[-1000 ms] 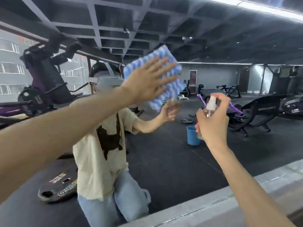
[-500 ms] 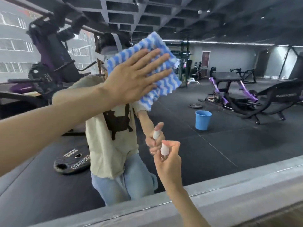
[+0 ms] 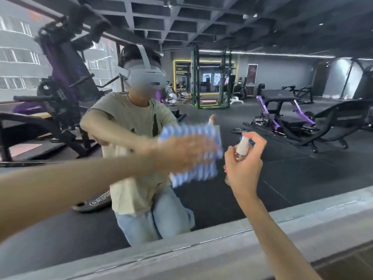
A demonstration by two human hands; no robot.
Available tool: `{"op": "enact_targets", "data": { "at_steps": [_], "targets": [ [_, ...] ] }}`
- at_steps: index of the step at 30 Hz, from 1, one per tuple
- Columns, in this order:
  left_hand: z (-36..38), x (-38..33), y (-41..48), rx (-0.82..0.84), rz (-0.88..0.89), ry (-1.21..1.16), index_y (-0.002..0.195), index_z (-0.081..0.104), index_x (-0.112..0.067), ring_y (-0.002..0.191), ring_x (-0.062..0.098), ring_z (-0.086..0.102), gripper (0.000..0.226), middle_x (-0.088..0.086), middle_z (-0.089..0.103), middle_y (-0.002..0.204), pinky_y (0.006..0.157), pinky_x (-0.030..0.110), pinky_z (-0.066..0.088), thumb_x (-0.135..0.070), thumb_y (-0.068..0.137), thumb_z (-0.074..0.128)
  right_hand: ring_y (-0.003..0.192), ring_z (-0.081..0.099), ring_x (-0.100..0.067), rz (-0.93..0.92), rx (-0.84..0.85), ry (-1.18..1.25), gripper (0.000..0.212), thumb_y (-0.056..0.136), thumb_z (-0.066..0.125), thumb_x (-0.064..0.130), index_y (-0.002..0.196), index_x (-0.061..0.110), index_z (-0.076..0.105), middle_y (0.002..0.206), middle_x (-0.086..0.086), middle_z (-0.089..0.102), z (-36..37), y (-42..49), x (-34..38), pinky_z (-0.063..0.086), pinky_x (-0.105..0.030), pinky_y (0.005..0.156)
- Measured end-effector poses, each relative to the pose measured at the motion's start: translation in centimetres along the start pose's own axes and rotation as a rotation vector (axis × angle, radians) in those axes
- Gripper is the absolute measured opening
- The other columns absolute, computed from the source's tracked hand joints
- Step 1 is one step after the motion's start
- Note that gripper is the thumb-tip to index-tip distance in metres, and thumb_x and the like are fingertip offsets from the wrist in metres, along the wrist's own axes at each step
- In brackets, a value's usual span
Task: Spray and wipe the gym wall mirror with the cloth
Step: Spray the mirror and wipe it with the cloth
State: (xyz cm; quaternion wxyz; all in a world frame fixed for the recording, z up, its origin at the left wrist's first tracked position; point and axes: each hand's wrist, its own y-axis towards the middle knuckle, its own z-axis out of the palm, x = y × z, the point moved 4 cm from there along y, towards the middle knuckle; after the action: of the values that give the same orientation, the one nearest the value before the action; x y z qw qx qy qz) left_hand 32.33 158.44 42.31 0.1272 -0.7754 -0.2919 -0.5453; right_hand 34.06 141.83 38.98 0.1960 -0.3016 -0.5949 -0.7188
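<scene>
Two hands at centre frame, just beside each other, not touching. Left hand [image 3: 181, 153]: blurred, laid flat on the blue-and-white striped cloth [image 3: 203, 175], pressing it to the wall mirror [image 3: 302, 178]. Right hand [image 3: 242, 172]: fingers curled round a small clear spray bottle [image 3: 242, 147], one finger over its white top, right of the cloth. Grey ledge [image 3: 222, 257]: lower frame, beneath the mirror. Reflected: kneeling person [image 3: 133, 126], gym machines [image 3: 282, 120].

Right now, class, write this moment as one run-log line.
left grip: flat on cloth against mirror | right grip: holds spray bottle, finger over nozzle | cloth: motion-blurred
</scene>
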Motion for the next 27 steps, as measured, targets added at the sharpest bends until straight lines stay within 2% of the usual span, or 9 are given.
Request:
{"op": "enact_targets", "data": {
  "at_steps": [2,5,9,12,16,20,22,25,27],
  "targets": [
    [-2.2,8.8,1.5,-0.071,-0.312,0.118,0.155,0.002,-0.027,0.149,0.028,0.002,0.057,0.005,0.002,0.162,0.119,0.041,-0.001,-0.047,0.102,0.010,0.055,0.058,-0.033,0.009,-0.006,0.019,0.048,0.086,0.057,0.005,0.105,0.044,0.038,0.074,-0.002,0.059,0.3,1.1,0.8,0.050,-0.051,0.053],
    [-3.2,10.9,1.9,-0.047,-0.588,0.081,0.155,0.001,-0.027,0.149,0.031,-0.001,0.060,0.011,0.000,0.162,0.120,0.045,-0.005,-0.049,0.101,0.014,0.054,0.058,-0.031,0.013,-0.008,0.004,0.046,0.086,0.057,0.004,0.107,0.041,0.038,0.075,-0.007,0.060,0.7,2.2,1.9,0.050,-0.051,0.055],
    [3.2,-6.3,0.0,0.197,0.049,0.021,0.153,0.023,-0.022,0.149,0.027,0.007,0.068,0.009,0.014,0.161,0.118,0.044,-0.013,-0.048,0.095,0.044,0.054,0.057,-0.033,-0.052,0.033,-0.070,0.040,0.088,0.056,0.004,0.115,0.029,0.038,0.076,-0.008,0.057,-0.5,2.7,2.7,0.049,-0.052,0.053],
    [3.5,-6.4,-1.7,0.033,0.120,-0.024,0.145,0.044,-0.018,0.145,0.025,0.025,0.058,0.009,0.032,0.155,0.121,0.041,-0.004,-0.046,0.094,0.047,0.053,0.056,-0.035,-0.035,0.060,-0.102,0.040,0.090,0.055,0.003,0.113,0.030,0.037,0.074,-0.012,0.055,-1.6,3.0,3.1,0.048,-0.052,0.052],
    [-3.0,9.4,2.4,-0.070,-0.355,0.184,0.153,-0.013,-0.026,0.146,0.027,-0.017,0.060,0.007,-0.017,0.159,0.118,0.043,-0.014,-0.051,0.099,-0.003,0.053,0.056,-0.032,-0.016,0.037,-0.116,0.042,0.088,0.055,0.003,0.111,0.034,0.038,0.076,-0.004,0.055,-2.0,4.1,3.8,0.050,-0.052,0.053],
    [-7.3,19.8,3.2,-0.147,-0.737,0.189,0.154,-0.003,-0.030,0.149,0.031,-0.008,0.061,0.009,-0.009,0.162,0.118,0.044,-0.010,-0.054,0.099,0.004,0.048,0.056,-0.027,-0.030,-0.034,-0.036,0.043,0.090,0.056,0.000,0.109,0.034,0.038,0.070,-0.002,0.056,-2.2,6.7,5.4,0.052,-0.046,0.048],
    [-6.6,18.1,3.5,-0.091,-0.638,0.187,0.155,-0.001,-0.030,0.148,0.033,-0.009,0.060,0.009,-0.010,0.162,0.119,0.046,-0.011,-0.053,0.100,0.007,0.046,0.054,-0.027,-0.012,-0.058,0.000,0.045,0.090,0.055,-0.003,0.107,0.036,0.038,0.070,-0.003,0.056,-2.2,8.6,5.8,0.050,-0.039,0.043],
    [-4.0,13.2,4.3,0.056,-0.070,0.237,0.154,-0.005,-0.033,0.145,0.029,-0.021,0.060,0.005,-0.016,0.160,0.114,0.045,-0.018,-0.051,0.097,-0.003,0.045,0.052,-0.025,-0.074,-0.045,-0.031,0.046,0.090,0.055,-0.003,0.105,0.037,0.038,0.069,-0.004,0.054,-1.7,12.3,6.9,0.049,-0.040,0.043],
    [-4.7,17.0,5.6,-0.092,-0.052,0.279,0.155,0.012,-0.031,0.148,0.031,-0.004,0.062,0.006,0.002,0.162,0.117,0.044,-0.007,-0.049,0.097,0.000,0.050,0.054,-0.035,-0.137,-0.023,-0.069,0.047,0.089,0.055,-0.001,0.107,0.038,0.037,0.068,-0.009,0.056,-1.1,15.1,8.2,0.049,-0.050,0.046]
  ]
}}
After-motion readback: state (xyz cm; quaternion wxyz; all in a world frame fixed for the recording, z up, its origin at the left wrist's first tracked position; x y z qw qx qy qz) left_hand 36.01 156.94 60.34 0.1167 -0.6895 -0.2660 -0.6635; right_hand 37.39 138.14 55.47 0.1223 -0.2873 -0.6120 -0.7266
